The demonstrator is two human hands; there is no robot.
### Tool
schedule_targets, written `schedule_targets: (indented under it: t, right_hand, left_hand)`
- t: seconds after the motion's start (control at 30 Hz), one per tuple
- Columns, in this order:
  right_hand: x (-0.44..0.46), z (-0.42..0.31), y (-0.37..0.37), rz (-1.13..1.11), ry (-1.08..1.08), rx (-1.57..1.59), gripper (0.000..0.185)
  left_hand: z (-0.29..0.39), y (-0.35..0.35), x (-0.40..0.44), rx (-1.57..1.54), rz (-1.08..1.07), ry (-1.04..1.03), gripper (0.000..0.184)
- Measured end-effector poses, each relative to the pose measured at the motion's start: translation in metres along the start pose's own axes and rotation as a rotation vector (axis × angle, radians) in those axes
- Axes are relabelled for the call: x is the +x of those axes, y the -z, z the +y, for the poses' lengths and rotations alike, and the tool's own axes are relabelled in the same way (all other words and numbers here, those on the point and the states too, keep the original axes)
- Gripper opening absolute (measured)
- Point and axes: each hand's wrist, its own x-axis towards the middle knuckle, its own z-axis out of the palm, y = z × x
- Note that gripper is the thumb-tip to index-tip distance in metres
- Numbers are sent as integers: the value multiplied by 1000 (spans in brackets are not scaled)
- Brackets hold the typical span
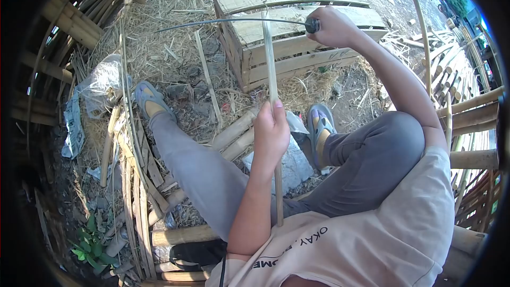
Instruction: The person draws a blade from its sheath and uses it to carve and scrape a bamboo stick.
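My left hand [272, 130] is closed around a long, narrow bamboo strip [270, 64], whose lower end reaches down to my shirt. In my right hand [334, 26] is the dark handle of a long-bladed knife [228, 20], its thin blade pointing left and seen nearly edge-on. Near the strip's upper end the blade crosses it in view; whether it touches or cuts into the wood I cannot tell. Below the knife stands a slatted wooden crate [297, 34], with the strip's top in front of its slats.
Wood shavings [170, 16] cover the ground around my sandalled feet. Bamboo poles [236, 135] lie between my legs beside a pale sheet [289, 162]. A plastic bag [103, 82] is at left. Cut bamboo pieces [451, 61] are piled at right, behind a thin upright pole [422, 37].
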Motion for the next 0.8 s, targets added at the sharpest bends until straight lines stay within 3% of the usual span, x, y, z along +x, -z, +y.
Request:
schedule_targets:
  t: [0.17, 0.47, 0.7, 0.8]
  right_hand:
    - [2, -8, -7, -100, -36, -34, 26]
    - [0, -9, 3, 49, -36, -93, 23]
    - [2, 2, 3, 166, -38, -114, 27]
    - [1, 6, 7, 108, -57, -116, 28]
  left_hand:
    - [11, -1, -5, 198, 98, -129, 34]
    - [28, 0, -26, 285, 118, -300, 35]
    - [33, 4, -35, 315, 106, -275, 32]
    - [37, 6, -36, 343, 86, -271, 27]
